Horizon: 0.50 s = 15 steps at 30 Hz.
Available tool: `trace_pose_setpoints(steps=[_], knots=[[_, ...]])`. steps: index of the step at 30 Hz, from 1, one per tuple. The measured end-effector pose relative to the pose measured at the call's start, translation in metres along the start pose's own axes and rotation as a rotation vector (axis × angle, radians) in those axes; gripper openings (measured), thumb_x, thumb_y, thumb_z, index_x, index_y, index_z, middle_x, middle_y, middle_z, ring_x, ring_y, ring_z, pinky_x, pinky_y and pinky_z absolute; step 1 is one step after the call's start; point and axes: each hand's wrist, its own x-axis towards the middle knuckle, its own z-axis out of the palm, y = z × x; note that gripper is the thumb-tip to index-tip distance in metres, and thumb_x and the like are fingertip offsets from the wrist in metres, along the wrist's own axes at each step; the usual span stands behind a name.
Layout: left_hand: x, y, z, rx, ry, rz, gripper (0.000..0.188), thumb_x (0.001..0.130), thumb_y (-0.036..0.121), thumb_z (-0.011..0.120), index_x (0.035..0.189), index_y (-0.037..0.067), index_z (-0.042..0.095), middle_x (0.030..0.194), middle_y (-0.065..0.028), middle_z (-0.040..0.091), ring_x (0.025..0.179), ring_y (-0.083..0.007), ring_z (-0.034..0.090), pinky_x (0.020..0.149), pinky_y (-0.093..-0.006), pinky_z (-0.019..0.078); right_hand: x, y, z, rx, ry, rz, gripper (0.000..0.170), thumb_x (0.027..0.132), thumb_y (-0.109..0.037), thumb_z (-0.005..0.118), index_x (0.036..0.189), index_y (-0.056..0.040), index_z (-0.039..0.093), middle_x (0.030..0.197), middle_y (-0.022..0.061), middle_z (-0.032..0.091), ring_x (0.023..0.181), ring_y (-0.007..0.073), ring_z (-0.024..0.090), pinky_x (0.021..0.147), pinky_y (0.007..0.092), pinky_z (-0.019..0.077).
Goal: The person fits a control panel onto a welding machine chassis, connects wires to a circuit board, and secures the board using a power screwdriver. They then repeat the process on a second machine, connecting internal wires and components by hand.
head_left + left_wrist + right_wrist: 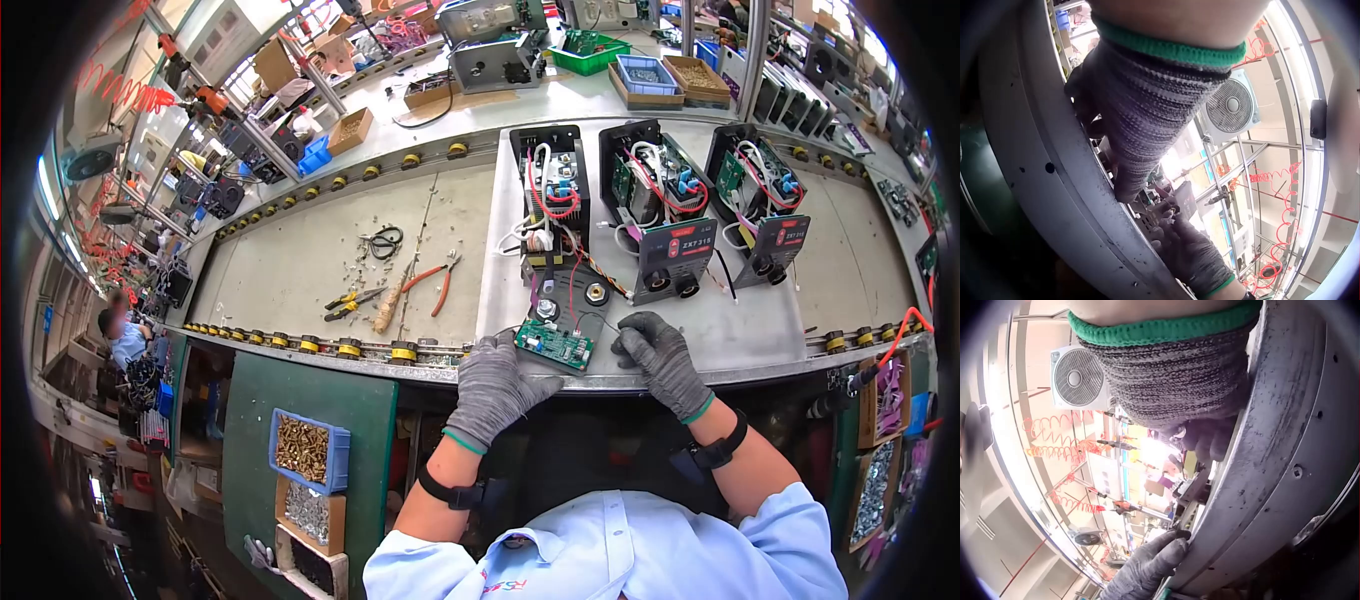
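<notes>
In the head view, a dark front panel (pixel 610 312) lies back side up before the leftmost of three welding machines, bearing a green circuit board (pixel 555 346) and two round metal terminals. My gloved left hand (pixel 500 388) holds the panel's near left corner, fingers at the board's left edge and thumb along the near side. My gloved right hand (pixel 662 362) is just right of the board, fingers curled with the tips together. A thin dark wire (pixel 600 316) runs from the board to those fingertips. In the left wrist view, the left glove (pixel 1141 112) hides most of the panel.
Two welding machines (pixel 680 250) with upright front panels stand to the right. Left on the bench lie red-handled pliers (pixel 440 285), yellow-handled cutters (pixel 353 302) and a cable coil (pixel 384 241). A blue bin of brass screws (pixel 310 450) sits at lower left. Rollers line the bench edge.
</notes>
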Motion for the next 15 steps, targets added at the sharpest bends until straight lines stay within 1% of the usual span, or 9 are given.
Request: trace_pose_setpoints(steps=[2,6,8,9,11,12,13,14,15], knots=[[0.006,-0.006,-0.002,-0.114,-0.061,-0.018,0.09,0.065,0.047,0.089,0.131,-0.003,0.054,0.115,-0.023,0.064,0.114,-0.0366,0.062,0.101,-0.0458,0.0505,0.007,0.0,0.009,0.019,0.005,0.013,0.026,0.104,-0.02,0.059,0.12,0.001,0.057,0.098,0.0064,0.064,0.091,0.0122,0.064,0.079,0.0297,0.0597],[0.002,-0.018,0.01,-0.215,0.011,0.029,0.095,0.066,0.043,0.09,0.138,-0.004,0.051,0.12,-0.026,0.063,0.115,-0.0394,0.063,0.102,-0.0458,0.0502,0.012,0.003,0.017,0.055,0.01,0.027,0.027,0.104,-0.02,0.059,0.121,0.0011,0.057,0.102,0.0078,0.065,0.093,0.0134,0.065,0.081,0.0312,0.0599],[-0.002,-0.023,0.031,-0.224,0.201,0.05,0.09,0.069,0.035,0.09,0.14,-0.004,0.051,0.109,-0.0188,0.066,0.099,-0.0291,0.067,0.092,-0.0383,0.0549,0.012,0.003,0.022,0.084,-0.001,0.037,0.028,0.104,-0.02,0.059,0.121,0.0017,0.057,0.103,0.0084,0.065,0.094,0.0136,0.065,0.083,0.0313,0.0595],[-0.003,-0.019,0.025,-0.22,0.207,0.044,0.09,0.069,0.035,0.09,0.14,-0.004,0.051,0.109,-0.0188,0.066,0.099,-0.0291,0.067,0.092,-0.0383,0.0549,0.013,0.004,0.022,0.099,-0.015,0.087,0.029,0.104,-0.02,0.059,0.122,0.0025,0.057,0.105,0.0091,0.066,0.096,0.0139,0.065,0.085,0.0313,0.0586],[-0.008,-0.007,0.01,-0.638,-0.007,-0.152,0.083,0.073,0.027,0.089,0.139,-0.006,0.051,0.095,-0.009,0.063,0.082,-0.0149,0.062,0.078,-0.0276,0.0546,0.012,0.002,0.026,0.112,-0.03,0.137,0.03,0.104,-0.02,0.06,0.123,0.0034,0.057,0.107,0.0098,0.066,0.098,0.0141,0.065,0.088,0.0312,0.0578],[-0.012,-0.007,0.018,-0.701,0.077,-0.128,0.075,0.076,0.021,0.087,0.137,-0.005,0.053,0.088,-0.0007,0.058,0.074,-0.0061,0.054,0.069,-0.0222,0.0507,0.011,0.0,0.031,0.145,-0.009,0.137,0.032,0.104,-0.021,0.06,0.124,0.0039,0.057,0.108,0.0101,0.066,0.099,0.0139,0.065,0.089,0.0306,0.0569],[-0.014,-0.006,0.024,-0.702,0.08,-0.126,0.075,0.076,0.021,0.087,0.137,-0.005,0.053,0.088,-0.0007,0.058,0.074,-0.0061,0.054,0.069,-0.0222,0.0507,0.011,-0.002,0.034,0.177,0.013,0.135,0.033,0.104,-0.021,0.06,0.125,0.0044,0.057,0.109,0.0104,0.067,0.099,0.0137,0.065,0.09,0.0299,0.0561],[-0.017,-0.004,0.029,-0.935,0.14,-0.161,0.072,0.075,0.022,0.088,0.134,-0.005,0.055,0.091,-0.0008,0.058,0.075,-0.0067,0.053,0.07,-0.0233,0.0504,0.009,-0.005,0.035,0.174,0.012,0.134,0.033,0.104,-0.021,0.06,0.125,0.0044,0.057,0.109,0.0104,0.067,0.099,0.0137,0.065,0.09,0.0299,0.0561],[-0.018,-0.001,0.028,-1.168,0.202,-0.196,0.07,0.075,0.023,0.089,0.131,-0.005,0.058,0.094,-0.0008,0.059,0.076,-0.0074,0.052,0.071,-0.0244,0.0501,0.007,-0.009,0.036,0.228,-0.013,0.146,0.035,0.103,-0.023,0.061,0.126,0.0038,0.057,0.11,0.0107,0.067,0.1,0.015,0.065,0.091,0.0323,0.0567]])
